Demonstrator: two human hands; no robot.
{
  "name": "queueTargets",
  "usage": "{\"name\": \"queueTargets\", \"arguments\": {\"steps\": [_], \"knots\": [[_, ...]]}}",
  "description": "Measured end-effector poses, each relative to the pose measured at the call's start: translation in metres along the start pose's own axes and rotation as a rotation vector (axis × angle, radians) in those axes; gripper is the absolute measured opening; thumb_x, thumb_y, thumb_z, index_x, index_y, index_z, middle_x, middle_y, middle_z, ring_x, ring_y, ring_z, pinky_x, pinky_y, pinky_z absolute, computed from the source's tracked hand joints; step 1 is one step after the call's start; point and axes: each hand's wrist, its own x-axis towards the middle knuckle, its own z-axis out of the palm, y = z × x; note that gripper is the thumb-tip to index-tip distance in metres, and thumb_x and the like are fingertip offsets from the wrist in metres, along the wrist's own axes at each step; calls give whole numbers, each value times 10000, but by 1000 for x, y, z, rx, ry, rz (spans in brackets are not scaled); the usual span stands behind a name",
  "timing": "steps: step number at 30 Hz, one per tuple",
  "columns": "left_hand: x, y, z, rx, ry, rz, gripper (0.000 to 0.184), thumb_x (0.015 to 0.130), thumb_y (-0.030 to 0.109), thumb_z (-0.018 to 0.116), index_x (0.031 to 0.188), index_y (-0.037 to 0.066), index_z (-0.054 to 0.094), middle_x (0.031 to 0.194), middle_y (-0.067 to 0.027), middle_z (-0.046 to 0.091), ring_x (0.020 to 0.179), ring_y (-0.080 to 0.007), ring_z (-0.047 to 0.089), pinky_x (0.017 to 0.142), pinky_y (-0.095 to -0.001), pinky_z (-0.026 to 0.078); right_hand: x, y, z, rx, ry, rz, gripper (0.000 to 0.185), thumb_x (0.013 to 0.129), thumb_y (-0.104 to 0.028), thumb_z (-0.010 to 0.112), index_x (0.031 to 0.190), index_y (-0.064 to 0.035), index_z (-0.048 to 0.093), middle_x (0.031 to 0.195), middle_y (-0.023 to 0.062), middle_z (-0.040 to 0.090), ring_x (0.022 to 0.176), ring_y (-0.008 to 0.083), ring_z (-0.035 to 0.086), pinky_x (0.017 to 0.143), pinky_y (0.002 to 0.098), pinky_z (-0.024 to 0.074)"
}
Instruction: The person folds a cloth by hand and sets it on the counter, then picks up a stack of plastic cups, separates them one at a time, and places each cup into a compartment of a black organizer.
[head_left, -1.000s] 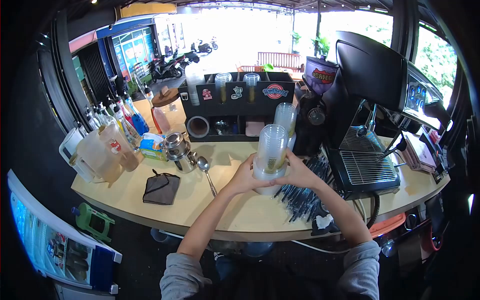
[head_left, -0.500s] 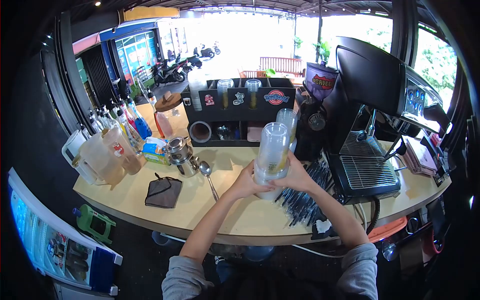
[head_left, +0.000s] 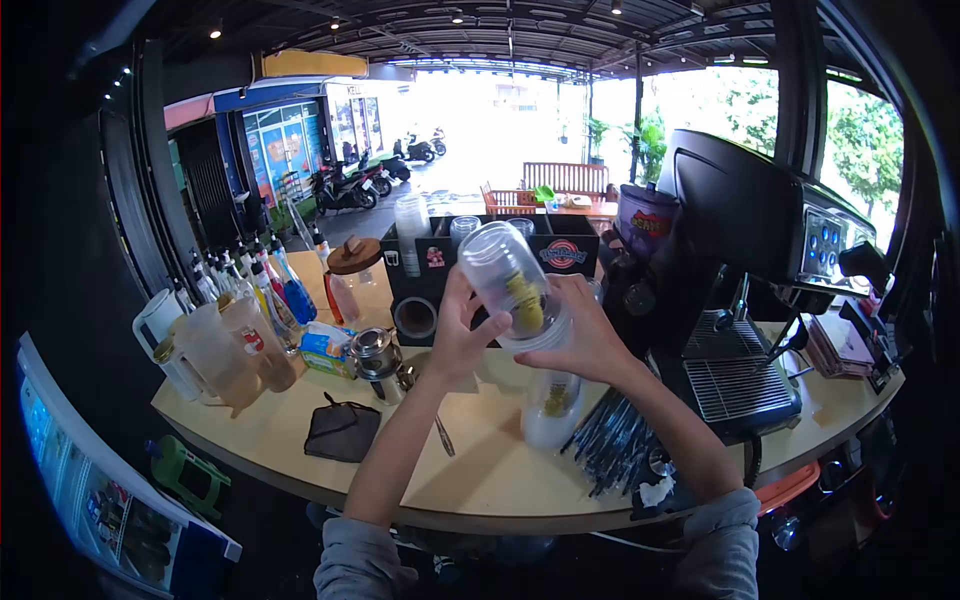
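Note:
A stack of clear plastic cups (head_left: pixel 505 270) with a yellowish print hangs over the counter, bottoms up and tilted to the left. My left hand (head_left: pixel 462 338) is wrapped round its left side, my right hand (head_left: pixel 588 335) round the right, both near the rims. Below them another stack of cups (head_left: pixel 550 415) stands on the counter, partly hidden by my right hand. Behind the held cups is a black organizer box (head_left: pixel 570 245) with more cups (head_left: pixel 412 228) in its slots.
A black espresso machine (head_left: pixel 740 220) stands at right, beside a pile of dark wrapped straws (head_left: pixel 612 440). To the left are a dark folded cloth (head_left: pixel 341 428), a metal drip pot (head_left: pixel 375 355), a spoon (head_left: pixel 444 436), plastic pitchers (head_left: pixel 225 350) and pump bottles (head_left: pixel 290 290).
Both hands have lifted the cups up and slightly left, tilting them. A lower stack now stands apart on the counter. The head view has tipped upward.

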Motion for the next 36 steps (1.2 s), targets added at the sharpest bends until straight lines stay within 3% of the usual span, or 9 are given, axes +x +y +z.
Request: {"name": "queueTargets", "arguments": {"steps": [2,6,13,16,21,26,31,33,36], "knots": [[7,12,-8,27,67,28,694,778,261,758,1308,29,374,1201,-70,515,1130,-152,502,980,-311,398,8,-10,0,-42,-3,-34,942,563,-414,832,1289,-3,394,1159,163,448,1128,327,478,946,416,406],[24,10,-47,-11,97,-106,545,785,229,756,1211,18,488,1093,-58,583,1028,-127,560,905,-295,448,30,-11,3,-40,28,-101,927,595,-444,832,1304,-36,394,1189,167,443,1144,321,477,963,418,405],[49,17,-82,72,-110,-174,712,700,96,810,1276,5,402,1185,-71,541,1108,-151,539,975,-318,434,101,-23,11,63,14,-157,846,692,-329,793,1386,-115,359,1344,129,451,1165,287,499,947,456,433],[59,12,-91,70,-167,-160,786,653,53,828,1298,23,379,1234,-78,518,1168,-175,505,1034,-346,387,124,-35,20,113,-131,-35,786,688,-314,781,1347,-88,418,1296,130,503,1159,290,522,940,424,444],[74,5,-108,158,-257,-64,789,676,117,823,1318,40,371,1284,-91,493,1205,-214,475,1050,-368,356,144,-36,33,4,-63,-169,670,681,-342,775,1206,-4,530,1154,188,563,1040,313,581,914,382,462],[85,-5,-124,417,-25,-56,713,777,235,756,1348,62,365,1355,-120,431,1259,-243,424,1006,-434,375,177,10,26,-85,181,-133,672,683,-328,784,1220,-18,524,1146,181,561,1062,321,569,921,392,455],[92,-44,-143,710,-140,-103,607,821,264,688,1299,2,421,1300,-181,466,1178,-267,498,908,-388,470,217,55,17,-217,331,-128,640,718,-291,787,1252,-57,524,1178,157,574,1087,275,568,932,389,453],[95,-55,-147,1008,-302,-106,609,817,252,662,1285,-50,414,1303,-206,463,1193,-303,486,955,-427,439,232,69,27,-129,293,-97,650,722,-301,786,1268,-68,521,1185,161,567,1100,277,558,937,390,450],[94,-68,-153,1274,-293,31,582,823,237,621,1279,-66,424,1316,-214,457,1238,-317,444,1048,-486,334,250,82,46,-133,235,-83,666,721,-352,757,1277,-82,508,1178,173,546,1129,328,520,972,415,410]]}}
